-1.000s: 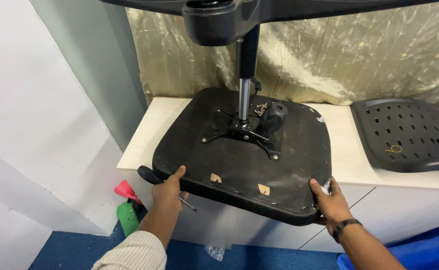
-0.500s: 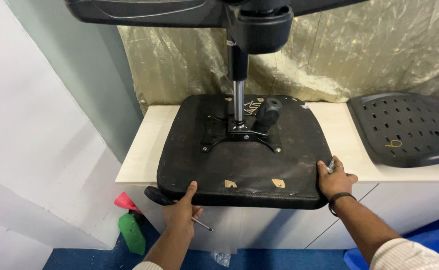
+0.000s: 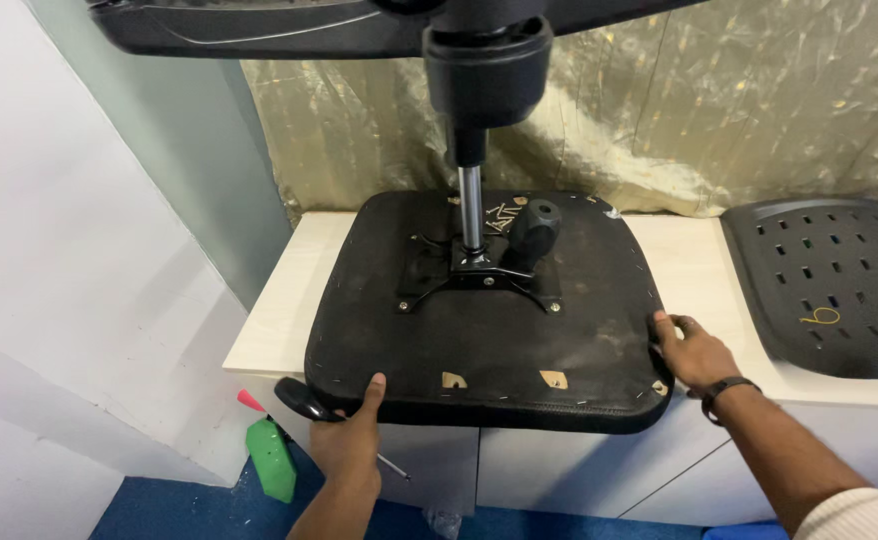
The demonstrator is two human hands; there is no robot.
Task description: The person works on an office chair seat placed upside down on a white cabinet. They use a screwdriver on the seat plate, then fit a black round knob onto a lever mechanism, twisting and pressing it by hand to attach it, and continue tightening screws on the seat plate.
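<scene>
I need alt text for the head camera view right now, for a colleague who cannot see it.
Two bare hands grip the front edge of an upside-down black padded chair seat lying on a pale wooden cabinet top: left hand at the near-left corner, also holding a black-handled screwdriver, right hand at the right corner. A chrome gas-lift column rises from the seat's centre.

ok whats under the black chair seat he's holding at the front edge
The upturned chair seat lies on a pale countertop; its front edge overhangs white cabinet fronts. The left hand and right hand grip that edge. The countertop directly beneath the seat is covered.
</scene>
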